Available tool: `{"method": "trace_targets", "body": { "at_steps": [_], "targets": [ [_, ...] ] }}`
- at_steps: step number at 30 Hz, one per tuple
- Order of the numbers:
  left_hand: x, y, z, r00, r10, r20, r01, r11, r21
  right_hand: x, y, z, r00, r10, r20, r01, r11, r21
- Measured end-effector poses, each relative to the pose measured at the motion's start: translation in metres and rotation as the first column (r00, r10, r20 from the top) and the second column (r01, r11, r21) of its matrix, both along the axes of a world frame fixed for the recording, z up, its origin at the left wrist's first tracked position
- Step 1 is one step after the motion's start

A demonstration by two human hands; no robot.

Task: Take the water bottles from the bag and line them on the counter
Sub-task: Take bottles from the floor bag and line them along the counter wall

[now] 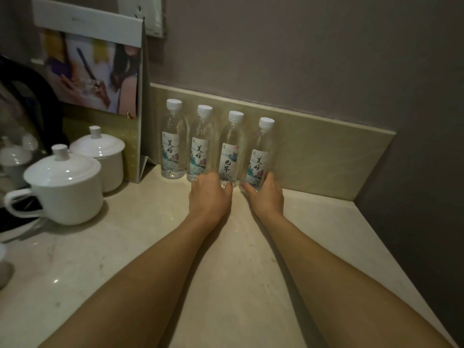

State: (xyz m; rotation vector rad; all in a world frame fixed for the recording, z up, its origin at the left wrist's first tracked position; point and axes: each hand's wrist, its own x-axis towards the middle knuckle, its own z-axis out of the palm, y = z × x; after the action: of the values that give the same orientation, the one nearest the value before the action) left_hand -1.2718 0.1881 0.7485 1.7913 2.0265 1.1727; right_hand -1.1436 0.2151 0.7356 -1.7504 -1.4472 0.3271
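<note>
Pale polished stone bench (pixel 140 247) against a matching tiled upstand (pixel 313 136), dim mauve wall behind. Four clear plastic water bottles, white screw caps, paper labels, upright in a row touching the upstand: first bottle (pixel 173 144), second bottle (pixel 202 146), third bottle (pixel 232 149), fourth bottle (pixel 259 156). Left hand (pixel 209 194) clasps the third bottle's base; right hand (pixel 266 194) clasps the fourth's base. Full, so likely weighty; thin walls yield, smooth, best held mid-body. Printed paper bag (pixel 100 79) and lidded white porcelain cups (pixel 65 182) stand left.
</note>
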Motion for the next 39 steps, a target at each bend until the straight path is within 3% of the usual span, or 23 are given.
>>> {"method": "trace_targets", "body": {
  "at_steps": [9, 15, 30, 39],
  "targets": [
    [0.011, -0.006, 0.011, 0.997, -0.081, 0.01, 0.08, 0.994, 0.068, 0.011, -0.006, 0.009, 0.993, 0.065, -0.102, -0.068, 0.997, -0.025],
    [0.068, -0.01, 0.037, 0.982, -0.189, 0.009, 0.187, 0.976, 0.11, 0.078, -0.028, 0.039, 0.99, -0.014, -0.141, 0.023, 0.998, 0.061],
    [0.37, -0.094, 0.069, 0.859, -0.504, -0.092, 0.512, 0.836, 0.199, 0.371, -0.154, 0.069, 0.933, -0.096, -0.348, 0.202, 0.937, 0.284],
    [0.556, -0.171, 0.028, 0.773, -0.617, -0.145, 0.627, 0.779, 0.03, 0.548, -0.26, 0.015, 0.855, -0.195, -0.48, 0.325, 0.923, 0.205]
  ]
}}
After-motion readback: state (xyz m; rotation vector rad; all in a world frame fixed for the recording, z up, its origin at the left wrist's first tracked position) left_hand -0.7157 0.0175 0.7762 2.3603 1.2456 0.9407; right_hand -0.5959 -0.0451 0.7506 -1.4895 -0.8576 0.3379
